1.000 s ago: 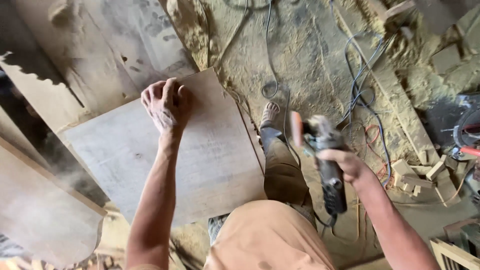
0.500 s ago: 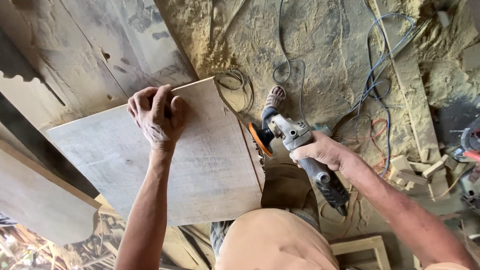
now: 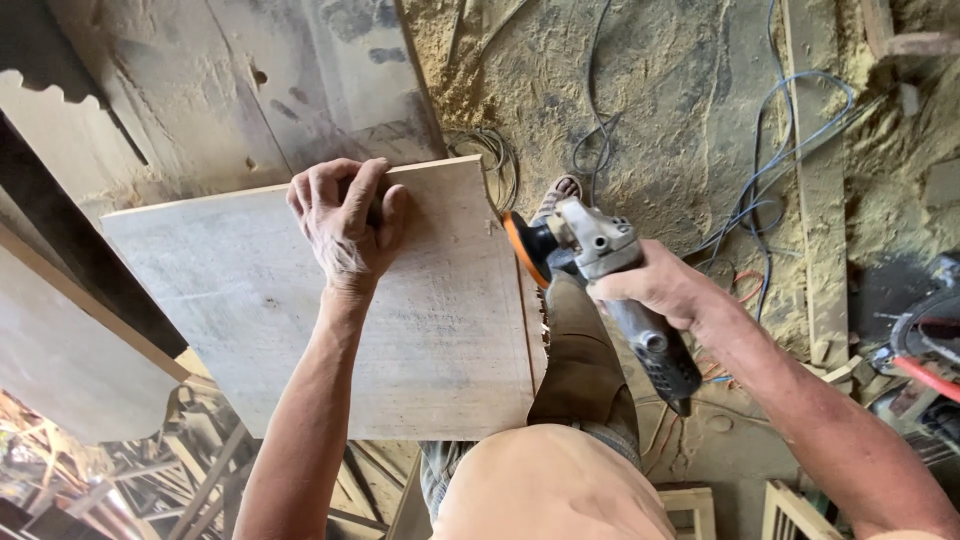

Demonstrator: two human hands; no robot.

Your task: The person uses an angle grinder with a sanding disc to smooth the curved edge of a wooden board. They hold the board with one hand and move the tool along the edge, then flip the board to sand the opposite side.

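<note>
My left hand (image 3: 348,220) grips the far edge of a flat wooden board (image 3: 300,320) and holds it in front of me. My right hand (image 3: 655,285) is closed around the body of a grey angle grinder (image 3: 610,275). The grinder's orange sanding disc (image 3: 522,248) sits right at the board's right edge, near its far corner. My leg and sandalled foot (image 3: 565,190) show below the grinder.
Large dusty panels (image 3: 250,90) lie beyond the board, one with a scalloped edge (image 3: 40,90). Sawdust covers the floor (image 3: 650,110), crossed by blue cables (image 3: 770,170) and a long plank (image 3: 815,200). Wood offcuts and frames (image 3: 790,510) lie near my feet.
The grinder has swung from my right side up to the board's right edge, its disc now facing the edge. My left hand has kept its hold on the board's far edge.
</note>
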